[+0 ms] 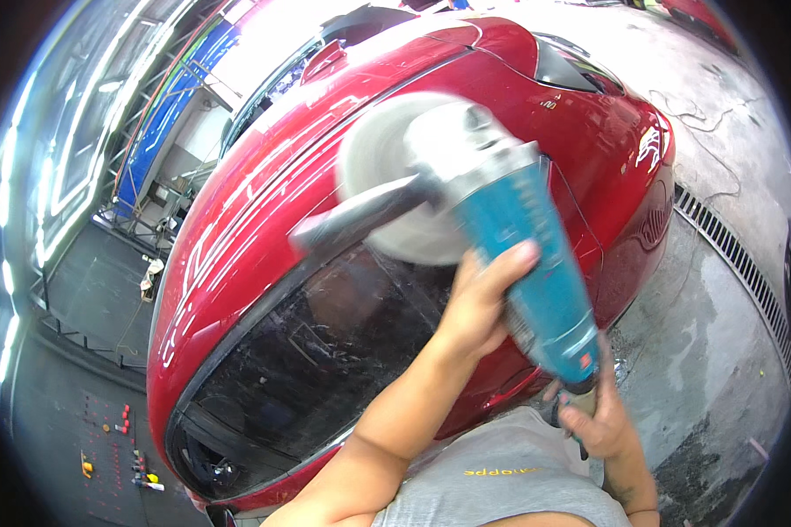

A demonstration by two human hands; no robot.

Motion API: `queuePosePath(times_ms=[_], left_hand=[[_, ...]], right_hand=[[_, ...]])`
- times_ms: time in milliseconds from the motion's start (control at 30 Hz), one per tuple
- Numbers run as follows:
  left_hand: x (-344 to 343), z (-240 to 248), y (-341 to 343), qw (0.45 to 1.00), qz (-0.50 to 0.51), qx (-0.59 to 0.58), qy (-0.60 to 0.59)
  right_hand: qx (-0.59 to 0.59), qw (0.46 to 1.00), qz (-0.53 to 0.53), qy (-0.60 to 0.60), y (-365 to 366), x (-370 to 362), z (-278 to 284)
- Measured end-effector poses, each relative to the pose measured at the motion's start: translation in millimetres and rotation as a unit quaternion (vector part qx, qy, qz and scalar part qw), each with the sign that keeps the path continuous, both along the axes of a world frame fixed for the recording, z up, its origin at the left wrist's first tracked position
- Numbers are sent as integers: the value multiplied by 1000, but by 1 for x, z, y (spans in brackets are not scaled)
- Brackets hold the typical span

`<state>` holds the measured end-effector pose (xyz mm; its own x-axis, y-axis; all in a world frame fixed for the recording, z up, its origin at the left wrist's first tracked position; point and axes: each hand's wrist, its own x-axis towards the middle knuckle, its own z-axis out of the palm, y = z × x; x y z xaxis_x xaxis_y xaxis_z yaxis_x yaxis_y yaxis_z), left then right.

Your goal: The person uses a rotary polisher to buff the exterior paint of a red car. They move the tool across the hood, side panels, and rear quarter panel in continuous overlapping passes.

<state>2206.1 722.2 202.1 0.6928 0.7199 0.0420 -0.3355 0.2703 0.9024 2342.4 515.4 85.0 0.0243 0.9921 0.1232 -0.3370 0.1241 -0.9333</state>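
Note:
A teal rotary polisher (527, 237) with a silver gear head is held up in front of me, tilted toward the upper left. Its round white pad (387, 167) is over the side of a red car (580, 123); the pad's edge is smeared, and whether it touches the paint I cannot tell. A dark side handle (360, 215) sticks out to the left with no hand on it. My left hand (488, 303) wraps the polisher's body, thumb on top. My right hand (599, 413) is closed around its rear end, near the cord.
The car's dark side windows (316, 342) lie below the pad. A metal floor grate (738, 268) runs along the right, and a thin cable (721, 167) lies on the concrete. Small coloured items (136, 457) hang on the dark wall at the lower left. Another red vehicle (699, 22) stands at the far right.

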Motion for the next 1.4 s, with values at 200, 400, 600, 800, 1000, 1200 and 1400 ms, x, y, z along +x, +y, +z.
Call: queuePosePath(times_ms=[200, 400, 600, 800, 1000, 1200, 1400], left_hand=[[-106, 15, -55, 975, 204, 62, -57], [-193, 25, -54, 945, 173, 161, -228], [-195, 17, -65, 944, 194, 154, -219], [-130, 1, -54, 968, 167, 108, -151], [-72, -16, -42, 981, 76, 81, -157], [-61, -23, -66, 972, -20, 95, -212], [-68, -10, -90, 943, -145, 110, -279]], right_hand=[[144, 953, 187, -190, 28, -31, 27], [215, 885, 352, -218, 76, -82, 66], [240, 906, 278, -210, 79, -90, 47], [25, 939, 281, -198, 77, -51, 54], [10, 977, 127, -168, 41, -30, 37], [47, 976, 50, -206, -21, -39, 33], [12, 956, -55, -287, -78, -74, 61]])
